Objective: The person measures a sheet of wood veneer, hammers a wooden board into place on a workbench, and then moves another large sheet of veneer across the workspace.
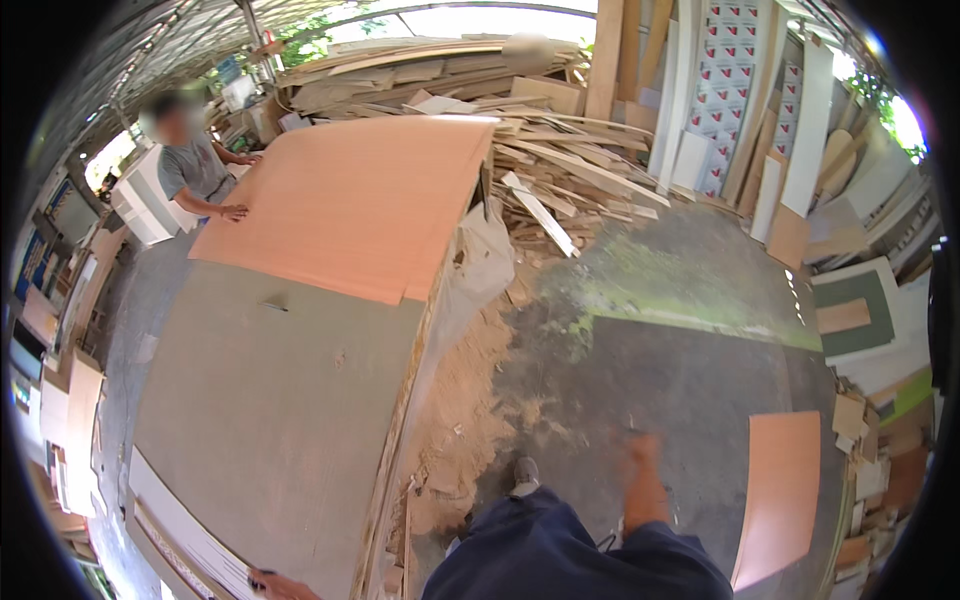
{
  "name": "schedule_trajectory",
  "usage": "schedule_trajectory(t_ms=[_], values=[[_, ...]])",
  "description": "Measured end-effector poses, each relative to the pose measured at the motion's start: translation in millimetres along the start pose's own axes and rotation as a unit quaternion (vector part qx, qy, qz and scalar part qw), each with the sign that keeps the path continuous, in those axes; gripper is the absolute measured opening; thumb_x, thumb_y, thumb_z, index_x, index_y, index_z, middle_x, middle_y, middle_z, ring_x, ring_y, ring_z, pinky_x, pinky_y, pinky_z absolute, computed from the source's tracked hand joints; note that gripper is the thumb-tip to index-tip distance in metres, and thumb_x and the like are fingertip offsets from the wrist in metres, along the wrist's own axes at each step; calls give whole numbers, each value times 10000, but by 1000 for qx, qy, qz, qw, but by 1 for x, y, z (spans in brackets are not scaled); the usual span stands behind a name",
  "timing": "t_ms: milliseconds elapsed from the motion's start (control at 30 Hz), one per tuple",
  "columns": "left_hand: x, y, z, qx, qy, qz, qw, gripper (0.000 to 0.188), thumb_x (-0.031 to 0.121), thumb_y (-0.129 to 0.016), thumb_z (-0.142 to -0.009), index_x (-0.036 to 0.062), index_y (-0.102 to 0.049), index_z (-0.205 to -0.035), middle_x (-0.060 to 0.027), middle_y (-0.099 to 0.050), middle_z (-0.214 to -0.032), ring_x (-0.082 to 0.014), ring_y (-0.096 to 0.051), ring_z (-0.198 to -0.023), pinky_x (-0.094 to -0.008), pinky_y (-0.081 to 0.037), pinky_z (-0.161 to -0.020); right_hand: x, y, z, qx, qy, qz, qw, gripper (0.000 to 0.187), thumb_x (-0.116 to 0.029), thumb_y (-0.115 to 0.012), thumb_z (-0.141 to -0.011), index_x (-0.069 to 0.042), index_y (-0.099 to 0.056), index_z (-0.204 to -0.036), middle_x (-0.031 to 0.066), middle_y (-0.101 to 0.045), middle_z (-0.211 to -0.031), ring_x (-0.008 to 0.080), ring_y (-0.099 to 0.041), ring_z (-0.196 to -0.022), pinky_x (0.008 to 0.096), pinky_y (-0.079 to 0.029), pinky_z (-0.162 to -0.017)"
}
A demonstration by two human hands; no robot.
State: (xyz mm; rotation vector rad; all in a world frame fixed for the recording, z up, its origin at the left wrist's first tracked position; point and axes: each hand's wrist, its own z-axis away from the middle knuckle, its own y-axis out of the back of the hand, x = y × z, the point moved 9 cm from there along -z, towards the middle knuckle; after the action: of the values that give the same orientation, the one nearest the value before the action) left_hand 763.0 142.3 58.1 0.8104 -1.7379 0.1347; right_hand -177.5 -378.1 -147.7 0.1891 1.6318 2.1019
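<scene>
At the lower left edge of the view, my left hand (285, 588) is closed around a small dark object (262, 577) whose kind I cannot make out. It is over the near edge of a large grey-brown board (270, 400), by a pale strip (185, 515). My right hand (642, 455) is over the dark floor, smeared by motion; its fingers are unclear. An orange-pink veneer sheet (350, 200) covers the far part of the board. Another person (195, 165) in a grey shirt rests both hands on its left edge. A small thin object (275, 306) lies on the board.
A smaller orange-pink sheet (782, 490) lies on the floor at right. Sawdust (450, 430) and plastic sheeting (475, 260) run along the board's right side. Scrap wood (560, 160) is heaped behind; tall panels (725, 90) lean at the back right.
</scene>
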Motion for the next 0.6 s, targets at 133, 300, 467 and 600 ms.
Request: schedule_trajectory(t_ms=[133, 300, 467, 600], values=[[121, -100, 159, -219, 150, 103, 959, 318, 393, -631, -951, 121, -576, -1107, 30, -448, -766, -94, -404, -668, -280, -350, -545, 254, 17, 59, -45, -178, -96, 978, 342, -183, -492, -955, -42, -572, -1256, 184, -670, -1094, 351, -669, -937, 517, -545, -694], [183, -219, 266, -403, 81, 140, 901, 286, 322, -617, -937, 120, -593, -1138, 15, -533, -837, -120, -477, -741, -299, -417, -637, 356, 49, 101, -26, -496, -249, 831, 266, -86, -440, -950, 46, -538, -1158, 231, -664, -832, 367, -649, -575, 504, -538, -524], [287, -289, 394, -554, -32, 33, 831, 205, 251, -580, -913, 85, -639, -1018, -16, -571, -831, -132, -496, -758, -302, -432, -654, 383, 94, 110, 0, -540, -255, 802, 171, -84, -458, -915, 41, -576, -928, 218, -659, -746, 299, -629, -539, 494, -523, -501], [316, -345, 439, -589, -48, 73, 803, 216, 227, -553, -906, 38, -640, -964, -42, -581, -830, -144, -513, -779, -307, -437, -703, 356, 113, 89, 7, -528, -256, 810, 219, -99, -467, -892, 49, -585, -781, 196, -615, -619, 291, -600, -487, 471, -521, -478]])
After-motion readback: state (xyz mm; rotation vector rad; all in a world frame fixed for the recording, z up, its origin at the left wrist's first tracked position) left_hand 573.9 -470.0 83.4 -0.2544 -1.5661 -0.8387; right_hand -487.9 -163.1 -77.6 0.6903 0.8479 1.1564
